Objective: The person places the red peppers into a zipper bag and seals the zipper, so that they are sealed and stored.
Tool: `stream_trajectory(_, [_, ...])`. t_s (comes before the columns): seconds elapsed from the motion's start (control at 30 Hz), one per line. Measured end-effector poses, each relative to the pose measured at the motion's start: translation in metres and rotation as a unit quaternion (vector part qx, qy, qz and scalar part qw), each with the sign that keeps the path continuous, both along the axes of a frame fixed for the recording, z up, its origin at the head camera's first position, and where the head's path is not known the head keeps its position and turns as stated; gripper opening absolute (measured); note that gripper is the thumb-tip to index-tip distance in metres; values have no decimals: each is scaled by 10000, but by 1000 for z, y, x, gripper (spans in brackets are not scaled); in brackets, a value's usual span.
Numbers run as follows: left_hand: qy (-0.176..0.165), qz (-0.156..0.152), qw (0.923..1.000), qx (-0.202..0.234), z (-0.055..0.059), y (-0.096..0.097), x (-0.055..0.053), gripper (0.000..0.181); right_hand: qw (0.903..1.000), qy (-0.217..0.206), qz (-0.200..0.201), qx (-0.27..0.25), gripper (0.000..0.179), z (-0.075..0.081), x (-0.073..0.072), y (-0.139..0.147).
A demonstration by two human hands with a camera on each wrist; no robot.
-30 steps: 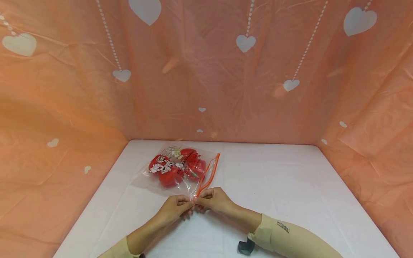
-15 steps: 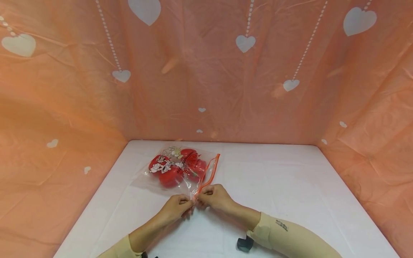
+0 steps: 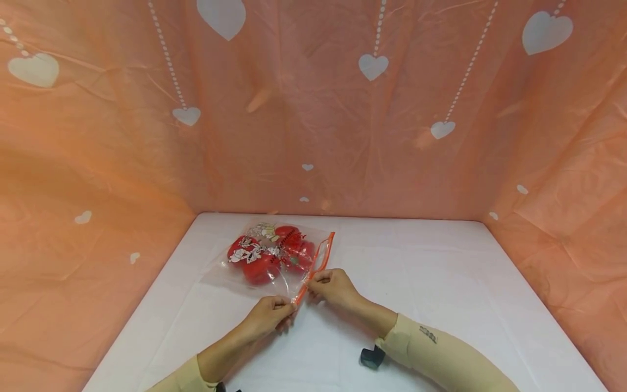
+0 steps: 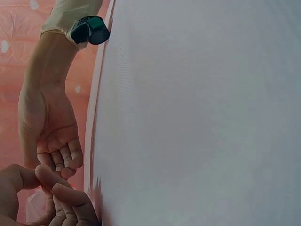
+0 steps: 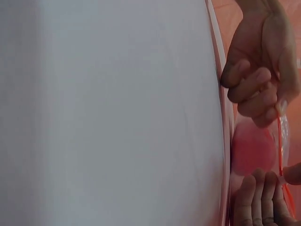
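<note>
A clear plastic zip bag (image 3: 281,250) with cartoon print lies on the white table, several rounded red things (image 3: 259,270) inside it. Its orange zip strip (image 3: 301,294) runs along the right edge. My left hand (image 3: 266,317) pinches the strip's near corner between thumb and finger. A little farther up, my right hand (image 3: 336,288) pinches the strip with thumb and forefinger. Between the two hands the strip is straight; beyond the right hand its two edges stand apart. In the right wrist view, the strip (image 5: 280,141) stretches from one hand to the other.
The white table (image 3: 416,283) spreads out right of the bag. Orange curtains with white hearts (image 3: 338,136) enclose its back and sides. A black wrist device (image 3: 372,358) hangs below the right sleeve.
My right hand has slid away from the left hand, up along the zip strip. The strip between them now lies straight. My left hand stays at the corner.
</note>
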State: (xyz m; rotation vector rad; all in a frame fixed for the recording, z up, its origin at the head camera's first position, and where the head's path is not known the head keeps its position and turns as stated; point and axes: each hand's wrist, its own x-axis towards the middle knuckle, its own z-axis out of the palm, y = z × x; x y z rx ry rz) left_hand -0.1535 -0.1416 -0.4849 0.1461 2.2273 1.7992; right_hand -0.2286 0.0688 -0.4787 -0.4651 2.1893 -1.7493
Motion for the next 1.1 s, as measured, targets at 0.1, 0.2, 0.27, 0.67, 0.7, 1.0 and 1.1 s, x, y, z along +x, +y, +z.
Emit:
stream_trajectory(0.1, [-18, -23, 10000, 46, 0, 1, 0, 26, 10000, 14, -53, -50, 20, 1, -4, 1])
stream_trajectory(0.2, [-56, -32, 9999, 112, 0, 0, -1, 26, 9998, 98, -128, -88, 19, 2, -9, 2])
stream_trajectory(0.27, [-76, -31, 9999, 151, 0, 0, -1, 26, 9996, 147, -212, -113, 19, 3, -12, 3])
stream_trajectory(0.67, [-178, -124, 9994, 275, -2, -5, -3, 25, 9981, 7, -606, 79, 16, 3, -33, 4])
stream_trajectory(0.7, [-176, -137, 9994, 273, -2, -5, -3, 26, 9978, -7, -655, 96, 15, 3, -34, 4])
stream_trajectory(1.0, [-110, -119, 9997, 207, 0, -9, -2, 27, 9960, -62, -877, 178, 15, 6, -45, -1])
stream_trajectory(1.1, [-145, -84, 9996, 211, 0, -8, -2, 27, 9963, -100, -840, 167, 16, 6, -45, 0])
